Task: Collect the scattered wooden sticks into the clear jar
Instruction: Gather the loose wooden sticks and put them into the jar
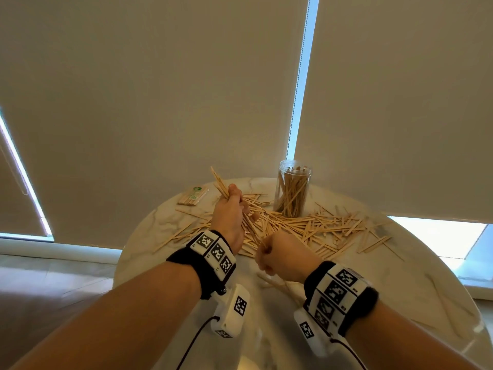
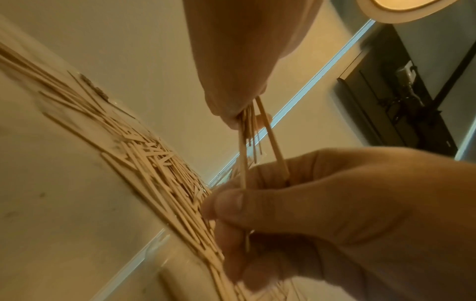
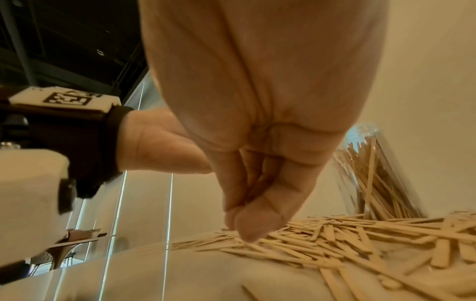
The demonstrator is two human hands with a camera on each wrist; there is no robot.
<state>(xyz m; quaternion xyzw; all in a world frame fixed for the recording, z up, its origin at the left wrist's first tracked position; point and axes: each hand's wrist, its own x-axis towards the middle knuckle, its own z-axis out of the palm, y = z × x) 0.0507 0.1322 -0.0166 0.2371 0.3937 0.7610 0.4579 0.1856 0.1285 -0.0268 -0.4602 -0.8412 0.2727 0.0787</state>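
Two hands work over the pile. Your left hand (image 1: 230,214) is curled round a bundle of sticks (image 1: 221,182) whose ends fan up and away past your thumb, while the lower ends run down under your palm toward the heap. Your right hand (image 1: 277,253) sits nearer you with fingers and thumb drawn together; the left wrist view shows its fingertips (image 2: 231,116) pinching the lower ends of a few thin sticks that your left hand also holds.

Below and beyond both hands, the scattered wooden sticks (image 1: 320,228) lie in a loose heap across the middle of the round marble counter (image 1: 149,252), with stragglers toward the right edge and a few just under your right wrist. Your clear jar (image 1: 293,190) stands upright at the far side, touching the back of the heap, lid off, already partly filled with leaning sticks.

Far left on the counter lies a wrapped packet of sticks (image 1: 192,196) with a green label; its writing is too small to read. Black-and-white square markers cover both wristbands (image 1: 216,249).
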